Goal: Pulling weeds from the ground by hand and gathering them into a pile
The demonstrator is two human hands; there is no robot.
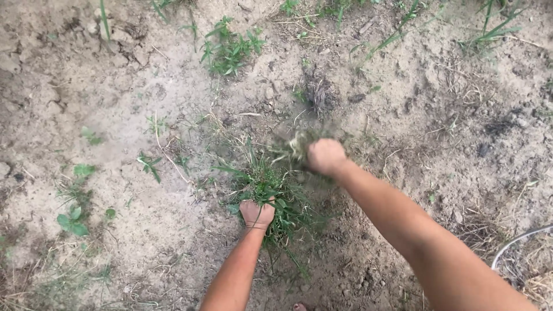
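Both hands are working low over bare, sandy ground (403,115). Left hand (257,213) is clenching around the base of a clump of green grass (271,184), its fingers curling into the stems so that the blades are fanning out above and to either side of the fist, with a few longer blades trailing down past the wrist toward the bottom of the view. Right hand (326,156) is sitting just above and to the right of that clump, closing into a fist on a tuft of pale, dry grass (295,145), which is sticking out to the left of the knuckles and looking blurred, so its exact shape is hard to tell. That dry tuft is lying just beside the top of the green clump, and the two hands are near each other but not touching. Beyond the right hand, a dark patch of roots (318,95) is showing in the soil. Farther up, a leafy green weed (229,49) is growing well apart from both hands, and small broad-leaved seedlings (72,222) are dotting the ground at the left edge. At the lower right corner, a thin curved grey hose (518,241) is crossing over dry straw.
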